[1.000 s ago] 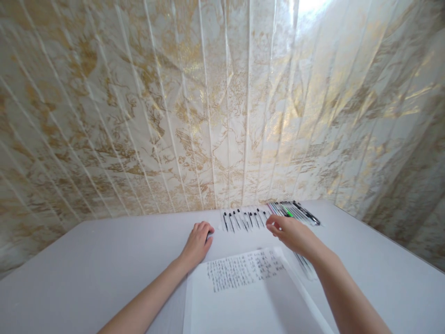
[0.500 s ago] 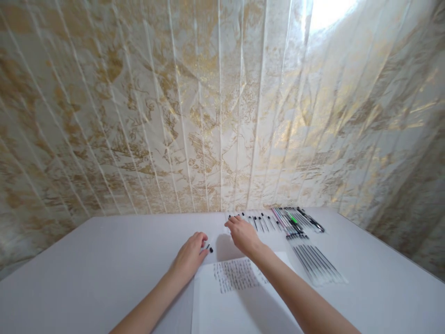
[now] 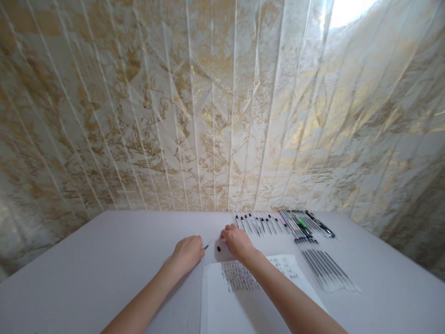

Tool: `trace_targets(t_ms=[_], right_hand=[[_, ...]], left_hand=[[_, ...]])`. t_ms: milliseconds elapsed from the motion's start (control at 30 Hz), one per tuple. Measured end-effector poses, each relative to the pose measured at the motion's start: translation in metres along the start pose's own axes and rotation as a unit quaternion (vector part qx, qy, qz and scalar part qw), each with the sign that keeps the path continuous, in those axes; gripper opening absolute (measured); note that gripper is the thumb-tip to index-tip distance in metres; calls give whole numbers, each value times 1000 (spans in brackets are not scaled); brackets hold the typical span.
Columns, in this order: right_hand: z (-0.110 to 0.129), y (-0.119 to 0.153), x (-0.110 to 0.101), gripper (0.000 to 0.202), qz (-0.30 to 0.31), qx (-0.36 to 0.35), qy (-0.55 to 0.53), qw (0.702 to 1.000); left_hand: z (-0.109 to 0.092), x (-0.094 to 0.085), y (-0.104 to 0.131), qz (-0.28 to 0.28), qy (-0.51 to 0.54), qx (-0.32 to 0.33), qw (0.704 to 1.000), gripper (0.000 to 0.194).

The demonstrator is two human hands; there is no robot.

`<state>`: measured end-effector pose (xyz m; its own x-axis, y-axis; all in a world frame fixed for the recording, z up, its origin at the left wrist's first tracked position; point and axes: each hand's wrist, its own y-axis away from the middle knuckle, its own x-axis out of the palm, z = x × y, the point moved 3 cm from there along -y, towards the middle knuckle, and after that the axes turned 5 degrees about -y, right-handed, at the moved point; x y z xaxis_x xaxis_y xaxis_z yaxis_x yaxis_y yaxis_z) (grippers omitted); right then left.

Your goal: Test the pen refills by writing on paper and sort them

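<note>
My left hand (image 3: 188, 253) is closed round a slim pen part (image 3: 209, 244), whose clear end sticks out to the right. My right hand (image 3: 237, 240) hovers just right of that end, its fingers bent together; what they hold, if anything, is hidden. A small black cap (image 3: 219, 249) lies on the table between the hands. Below my right hand a sheet of paper (image 3: 222, 301) bears rows of dark handwriting, partly covered by my forearm.
Behind my right hand lies a row of thin black-tipped pen parts (image 3: 262, 225). Farther right are several pens (image 3: 295, 224), one with a green mark, and a group of clear tubes with dark cores (image 3: 327, 269). A patterned curtain (image 3: 208, 116) hangs behind the table (image 3: 86, 269).
My right hand has come back from the row of pen parts toward my left hand. My left fingers have closed on the pen part, and the view has shifted slightly left.
</note>
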<state>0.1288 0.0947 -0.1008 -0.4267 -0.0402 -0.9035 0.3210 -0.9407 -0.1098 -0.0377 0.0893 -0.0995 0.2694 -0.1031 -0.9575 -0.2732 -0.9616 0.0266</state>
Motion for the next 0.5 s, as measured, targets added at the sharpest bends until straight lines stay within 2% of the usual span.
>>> trace_targets(t_ms=[100, 167, 333, 433, 500], right_hand=[[8, 21, -6, 31, -45, 22, -110, 993], [9, 29, -12, 29, -76, 34, -207, 975], [5, 29, -20, 29, -119, 43, -438, 890], [-1, 29, -29, 31, -140, 42, -512, 847], [-5, 33, -39, 31, -147, 42, -539, 829]], left_hand=[[1, -8, 1, 13, 65, 35, 997, 14], [-4, -13, 3, 20, 119, 68, 990, 17], [-28, -16, 13, 40, 223, 136, 964, 20], [-37, -15, 15, 49, 291, 151, 943, 20], [-38, -15, 14, 57, 342, 154, 925, 20]])
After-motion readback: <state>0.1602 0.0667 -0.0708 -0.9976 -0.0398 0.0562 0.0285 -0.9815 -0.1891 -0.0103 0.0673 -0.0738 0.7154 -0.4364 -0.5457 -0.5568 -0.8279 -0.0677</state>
